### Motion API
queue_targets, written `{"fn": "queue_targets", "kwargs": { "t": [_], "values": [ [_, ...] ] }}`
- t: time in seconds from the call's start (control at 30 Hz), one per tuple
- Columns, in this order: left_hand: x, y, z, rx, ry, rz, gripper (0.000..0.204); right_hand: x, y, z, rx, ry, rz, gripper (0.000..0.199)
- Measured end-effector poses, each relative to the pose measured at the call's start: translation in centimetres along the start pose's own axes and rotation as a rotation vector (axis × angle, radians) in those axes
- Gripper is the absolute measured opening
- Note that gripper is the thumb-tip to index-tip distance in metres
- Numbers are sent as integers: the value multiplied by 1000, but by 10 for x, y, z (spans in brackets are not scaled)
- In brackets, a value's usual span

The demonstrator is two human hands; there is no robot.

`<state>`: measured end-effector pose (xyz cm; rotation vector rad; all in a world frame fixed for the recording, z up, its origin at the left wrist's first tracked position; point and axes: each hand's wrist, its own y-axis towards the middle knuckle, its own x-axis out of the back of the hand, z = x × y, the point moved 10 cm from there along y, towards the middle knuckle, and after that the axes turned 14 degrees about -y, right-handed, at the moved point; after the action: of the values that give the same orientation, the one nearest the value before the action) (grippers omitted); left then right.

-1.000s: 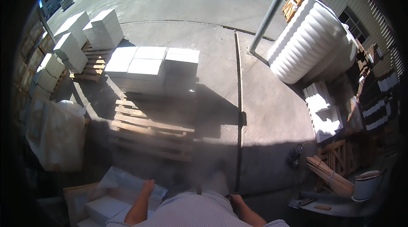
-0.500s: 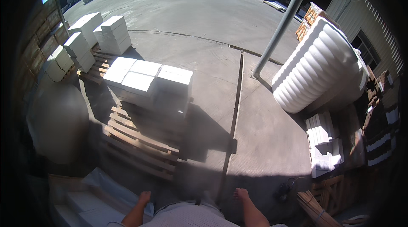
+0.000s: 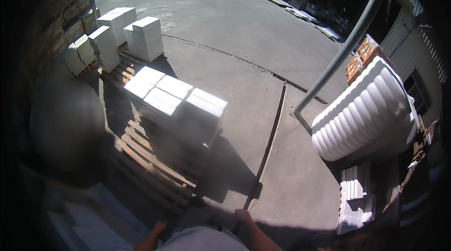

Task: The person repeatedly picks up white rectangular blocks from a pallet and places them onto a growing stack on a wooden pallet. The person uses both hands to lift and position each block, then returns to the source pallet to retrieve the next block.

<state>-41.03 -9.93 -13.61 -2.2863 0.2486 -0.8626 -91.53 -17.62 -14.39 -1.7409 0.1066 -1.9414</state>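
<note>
My left hand (image 3: 159, 227) hangs low at the left of my body, close to long white pieces (image 3: 91, 223) in the dim lower left. It touches nothing that I can see. Out in front of my body on the right is my right hand (image 3: 243, 215), above the floor beside a dark groove. No object shows in either hand; both are small and blurred, with their fingers mostly hidden. Ahead on the left, white blocks (image 3: 162, 100) sit stacked on a wooden pallet (image 3: 155, 161), away from both hands.
More white stacks (image 3: 148, 39) stand behind on another pallet. A grey post (image 3: 338, 58) leans across the right side, near a large ribbed white roll (image 3: 361, 114). White slabs (image 3: 352, 197) lie below the roll. A floor groove (image 3: 271, 143) runs ahead. A blurred smudge covers the left.
The view has shifted, with the pallet stacks, post and roll now further right and mostly lower. My right hand has come inward toward my body's middle; my left hand sits slightly lower.
</note>
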Motion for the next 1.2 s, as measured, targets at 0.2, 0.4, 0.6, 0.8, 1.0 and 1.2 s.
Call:
{"fn": "queue_targets", "kwargs": {
  "t": [0.2, 0.4, 0.6, 0.8, 1.0, 1.2],
  "values": [
    [47, 91, -91, -119, -474, -128, 33, 8, -17, -52, -501, 682, 385, 27],
    [92, 132, -127, 45, -865, -282, 33, 49, -14, -92, -899, 1120, 449, 32],
    [65, 146, -127, 290, -1115, -283, 39, 144, 146, -89, -27, 67, 343, 32],
    [26, 203, -189, 516, -1487, -297, 41, 254, 327, -118, 84, -71, 197, 35],
    [-3, 331, -308, 604, -1489, -249, 56, 312, 544, -226, -311, 557, -85, 42],
    [11, 501, -417, 540, -1504, -280, 59, 367, 719, -228, -202, 225, -257, 49]
  ]
}}
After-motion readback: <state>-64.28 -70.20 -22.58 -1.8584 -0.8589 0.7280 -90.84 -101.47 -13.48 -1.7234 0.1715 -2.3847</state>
